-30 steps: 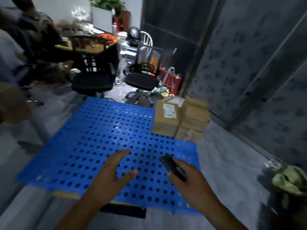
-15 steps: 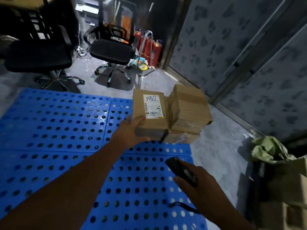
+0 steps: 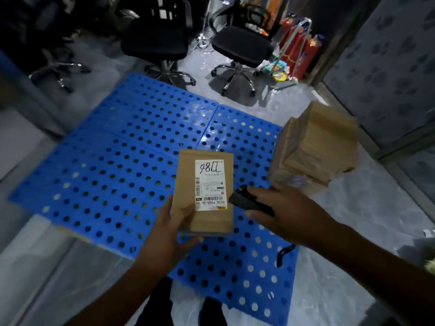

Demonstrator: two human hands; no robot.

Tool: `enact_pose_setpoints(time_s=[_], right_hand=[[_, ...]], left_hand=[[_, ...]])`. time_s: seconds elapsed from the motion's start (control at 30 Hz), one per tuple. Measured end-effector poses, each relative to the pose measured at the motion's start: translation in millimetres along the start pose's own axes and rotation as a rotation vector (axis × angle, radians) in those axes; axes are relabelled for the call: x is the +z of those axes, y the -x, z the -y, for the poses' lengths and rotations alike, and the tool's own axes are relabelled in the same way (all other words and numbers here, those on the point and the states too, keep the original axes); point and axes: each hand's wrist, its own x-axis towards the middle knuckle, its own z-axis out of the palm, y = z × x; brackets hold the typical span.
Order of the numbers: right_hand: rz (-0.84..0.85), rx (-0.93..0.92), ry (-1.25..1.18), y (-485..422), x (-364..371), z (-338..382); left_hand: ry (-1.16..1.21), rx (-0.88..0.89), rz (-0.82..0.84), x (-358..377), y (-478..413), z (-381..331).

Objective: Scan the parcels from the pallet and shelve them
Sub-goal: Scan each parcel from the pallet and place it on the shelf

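Observation:
My left hand (image 3: 168, 234) grips a flat brown cardboard parcel (image 3: 186, 184) by its near left corner, lifted above the blue perforated pallet (image 3: 113, 175). The parcel's white label (image 3: 210, 184), with handwritten digits and a barcode, faces up. My right hand (image 3: 286, 215) holds a black handheld scanner (image 3: 244, 200), its head next to the label's barcode end. A wrist strap (image 3: 283, 254) hangs below that hand. A stack of brown parcels (image 3: 317, 149) sits on the pallet's far right corner.
Two black office chairs (image 3: 156, 41) (image 3: 242, 50) stand on the grey floor beyond the pallet. Red fire extinguishers (image 3: 296, 49) lean near the patterned wall (image 3: 388, 67) on the right. My dark shoes (image 3: 211, 311) show at the bottom edge.
My left hand has pulled the labelled parcel off the stack's side and lifted it toward me. My right hand moved the scanner up beside the label.

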Motion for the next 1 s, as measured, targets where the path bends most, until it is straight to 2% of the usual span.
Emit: enact_pose_setpoints(time_s=[0.1, 0.2, 0.4, 0.53, 0.7, 0.77, 0.83, 0.93, 1.0], right_hand=[[0.096, -0.15, 0.369, -6.6, -2.7, 18.6], [0.123, -0.276, 0.583, -10.2, -14.1, 37.7], [0.086, -0.269, 0.768, -6.8, -46.9, 73.8], [0.105, -0.268, 0.823, 10.2, -57.4, 88.7], [0.062, -0.193, 0.795, 21.1, -57.0, 80.1], [0.115, -0.124, 0.73, 18.7, -56.0, 63.5], [0.174, -0.057, 0.511, 12.3, -47.0, 43.6], [0.13, 0.042, 0.145, -0.7, -14.8, 15.6], [0.165, 0.083, -0.039, -10.1, 17.4, 10.8]], left_hand=[[-0.029, -0.064, -0.084, -0.3, 36.2, 1.7], [0.032, -0.081, -0.124, 2.7, 47.8, -1.3], [-0.033, -0.172, -0.131, 3.0, 39.6, -2.7], [0.117, -0.029, -0.102, 3.5, 40.3, 2.0], [0.122, -0.037, -0.115, 5.3, 38.0, 7.6], [0.148, 0.001, -0.134, 3.3, 39.7, 8.4], [0.151, 0.017, -0.138, -1.5, 42.4, 9.9], [0.14, -0.013, -0.136, -4.7, 50.0, 9.9], [0.167, -0.057, -0.154, -4.7, 57.1, 10.0]])
